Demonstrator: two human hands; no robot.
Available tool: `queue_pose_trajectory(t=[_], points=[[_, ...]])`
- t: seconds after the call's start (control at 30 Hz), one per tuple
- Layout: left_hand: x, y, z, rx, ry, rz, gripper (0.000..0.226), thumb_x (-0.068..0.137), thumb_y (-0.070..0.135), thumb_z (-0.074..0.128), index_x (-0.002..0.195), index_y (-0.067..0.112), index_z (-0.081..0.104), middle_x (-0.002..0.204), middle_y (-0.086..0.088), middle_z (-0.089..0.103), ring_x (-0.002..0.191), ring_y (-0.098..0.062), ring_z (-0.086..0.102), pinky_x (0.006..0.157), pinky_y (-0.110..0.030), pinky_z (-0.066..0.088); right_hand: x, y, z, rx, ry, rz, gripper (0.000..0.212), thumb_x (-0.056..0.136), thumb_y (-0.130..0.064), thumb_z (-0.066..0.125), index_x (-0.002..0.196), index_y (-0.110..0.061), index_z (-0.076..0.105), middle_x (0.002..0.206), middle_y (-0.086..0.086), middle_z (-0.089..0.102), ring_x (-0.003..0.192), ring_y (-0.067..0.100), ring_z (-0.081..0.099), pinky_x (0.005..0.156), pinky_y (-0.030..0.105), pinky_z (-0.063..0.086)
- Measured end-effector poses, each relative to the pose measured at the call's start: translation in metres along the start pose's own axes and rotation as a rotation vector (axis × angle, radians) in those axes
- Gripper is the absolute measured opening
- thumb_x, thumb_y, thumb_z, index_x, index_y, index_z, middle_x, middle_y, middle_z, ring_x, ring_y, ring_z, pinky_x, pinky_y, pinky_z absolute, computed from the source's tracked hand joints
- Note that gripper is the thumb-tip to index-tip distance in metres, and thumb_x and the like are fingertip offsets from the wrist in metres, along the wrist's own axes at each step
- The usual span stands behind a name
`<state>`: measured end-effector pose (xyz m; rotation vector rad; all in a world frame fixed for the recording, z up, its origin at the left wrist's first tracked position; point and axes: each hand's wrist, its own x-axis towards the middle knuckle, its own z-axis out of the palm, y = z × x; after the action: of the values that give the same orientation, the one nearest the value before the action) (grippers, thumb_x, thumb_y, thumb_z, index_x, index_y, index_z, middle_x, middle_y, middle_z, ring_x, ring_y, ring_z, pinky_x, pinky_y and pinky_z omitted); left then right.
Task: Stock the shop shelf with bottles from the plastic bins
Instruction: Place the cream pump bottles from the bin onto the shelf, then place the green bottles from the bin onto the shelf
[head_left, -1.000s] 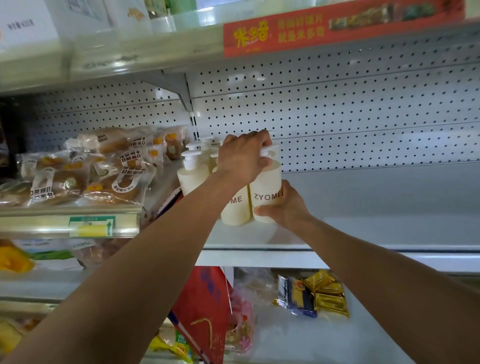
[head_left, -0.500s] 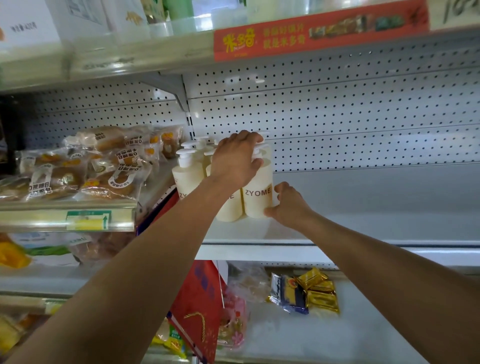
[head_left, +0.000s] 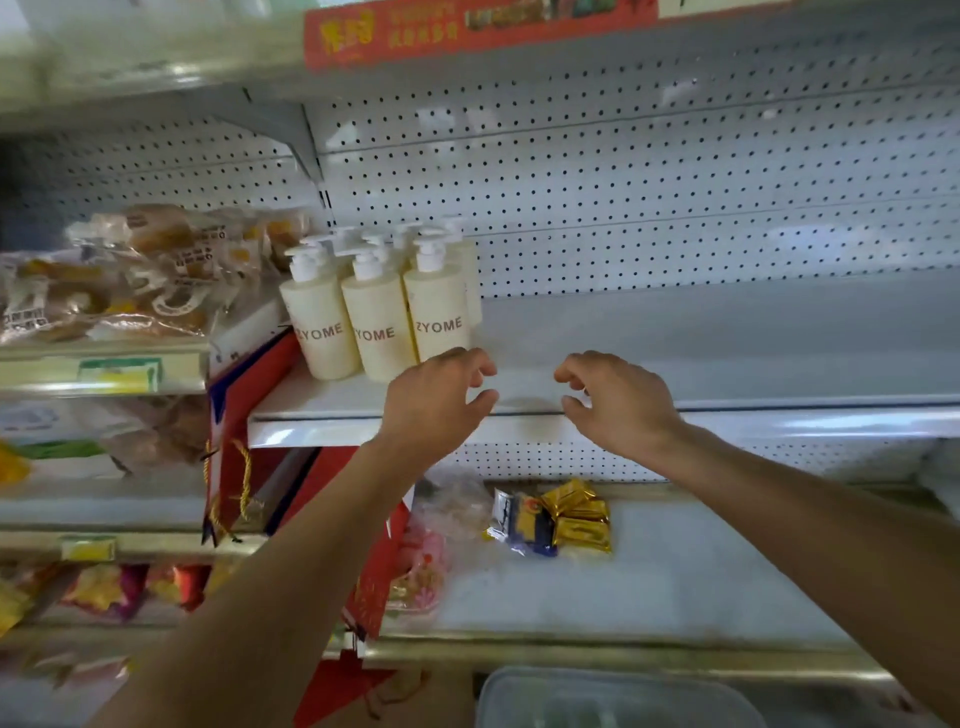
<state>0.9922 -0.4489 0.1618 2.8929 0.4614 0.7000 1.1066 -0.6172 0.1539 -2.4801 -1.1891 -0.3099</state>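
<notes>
Far left, upper side shelf: clear-wrapped packets of brown bread (head_left: 130, 275), piled loosely and blurred. Below them, a red paper gift bag with gold cord handles (head_left: 244, 467) stands against the end of the white metal shelf (head_left: 727, 364).

On that white shelf, at its left end: a cluster of cream plastic pump bottles with white pump heads (head_left: 379, 312), upright, packed touching one another. Three in the front row show red "ZYOME" lettering; more pump heads rise behind them, against the white perforated back panel (head_left: 675, 182). The rest of the shelf to the right is bare surface.

Left hand (head_left: 436, 405): raised just in front of the rightmost front bottle, fingers loosely curled, holding nothing. Whether fingertips brush the bottle cannot be told.

Right hand (head_left: 618, 400): level with the left, apart from it, over the shelf's front lip, fingers loosely curled, nothing in it.

Lower shelf, between the forearms: gold foil sachets (head_left: 576, 519) beside a blue-and-white packet.

Bottom edge, right of centre: rim of a translucent grey plastic bin (head_left: 597, 696), contents unclear.
</notes>
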Motion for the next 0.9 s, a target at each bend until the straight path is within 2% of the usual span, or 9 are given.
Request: queue_pose_trajectory(t=[0.2, 0.3, 0.47, 0.57, 0.63, 0.7, 0.77, 0.9], points=[[-0.049, 0.044, 0.053, -0.067, -0.17, -0.102, 0.026, 0.09, 0.039, 0.06, 0.114, 0.03, 0.059, 0.105, 0.014, 0.065, 0.092, -0.009, 0.06, 0.077, -0.027, 0.047, -0.067, 0.036, 0.007, 0.012, -0.028, -0.016, 0.027, 0.092, -0.027, 0.055, 0.119, -0.027, 0.059, 0.118, -0.007, 0.063, 0.108, 0.015, 0.059, 0.083, 0.03, 0.046], [-0.083, 0.061, 0.088, -0.171, -0.249, -0.171, 0.023, 0.086, 0.036, 0.064, 0.107, 0.028, 0.062, 0.098, 0.012, 0.068, 0.089, -0.012, 0.064, 0.08, -0.035, 0.055, -0.103, 0.057, 0.025, 0.058, -0.14, 0.023, 0.025, 0.093, -0.027, 0.055, 0.117, -0.028, 0.061, 0.116, -0.009, 0.064, 0.105, 0.015, 0.06, 0.082, 0.03, 0.048], [-0.151, 0.08, 0.143, -0.329, -0.416, -0.338, 0.022, 0.084, 0.035, 0.066, 0.105, 0.027, 0.065, 0.094, 0.009, 0.07, 0.092, -0.017, 0.066, 0.085, -0.036, 0.053, -0.164, 0.092, 0.075, 0.147, -0.358, 0.115, 0.024, 0.092, -0.03, 0.056, 0.115, -0.027, 0.06, 0.109, -0.007, 0.064, 0.1, 0.017, 0.06, 0.079, 0.029, 0.044], [-0.188, 0.084, 0.182, -0.418, -0.537, -0.446, 0.031, 0.074, 0.049, 0.063, 0.097, 0.03, 0.065, 0.095, 0.003, 0.072, 0.091, -0.019, 0.067, 0.085, -0.037, 0.053, -0.194, 0.107, 0.113, 0.189, -0.496, 0.206, 0.026, 0.091, -0.028, 0.055, 0.117, -0.027, 0.059, 0.114, -0.007, 0.064, 0.108, 0.018, 0.059, 0.085, 0.031, 0.045], [-0.209, 0.08, 0.214, -0.461, -0.557, -0.511, 0.041, 0.065, 0.058, 0.058, 0.093, 0.03, 0.066, 0.093, -0.001, 0.072, 0.089, -0.021, 0.068, 0.084, -0.037, 0.054, -0.213, 0.114, 0.144, 0.213, -0.576, 0.269, 0.031, 0.086, -0.036, 0.049, 0.114, -0.026, 0.06, 0.116, -0.004, 0.064, 0.111, 0.022, 0.06, 0.086, 0.032, 0.047], [-0.226, 0.078, 0.245, -0.469, -0.606, -0.555, 0.036, 0.07, 0.055, 0.062, 0.094, 0.028, 0.068, 0.096, -0.001, 0.072, 0.093, -0.021, 0.067, 0.087, -0.035, 0.053, -0.232, 0.121, 0.178, 0.253, -0.657, 0.335, 0.035, 0.082, -0.038, 0.045, 0.111, -0.024, 0.061, 0.116, 0.0, 0.065, 0.112, 0.024, 0.06, 0.087, 0.032, 0.048], [-0.244, 0.08, 0.272, -0.404, -0.757, -0.548, 0.027, 0.085, 0.04, 0.063, 0.106, 0.024, 0.066, 0.105, 0.001, 0.07, 0.1, -0.019, 0.065, 0.089, -0.032, 0.05, -0.252, 0.127, 0.21, 0.282, -0.728, 0.423, 0.027, 0.087, -0.029, 0.051, 0.111, -0.025, 0.062, 0.116, -0.002, 0.065, 0.112, 0.022, 0.059, 0.089, 0.03, 0.048], [-0.284, 0.074, 0.331, -0.362, -0.947, -0.554, 0.026, 0.091, 0.033, 0.058, 0.114, 0.022, 0.061, 0.112, 0.001, 0.068, 0.106, -0.021, 0.063, 0.091, -0.034, 0.049, -0.288, 0.131, 0.268, 0.37, -0.804, 0.566, 0.023, 0.085, -0.023, 0.06, 0.107, -0.022, 0.065, 0.106, -0.002, 0.067, 0.102, 0.02, 0.063, 0.087, 0.03, 0.05]])
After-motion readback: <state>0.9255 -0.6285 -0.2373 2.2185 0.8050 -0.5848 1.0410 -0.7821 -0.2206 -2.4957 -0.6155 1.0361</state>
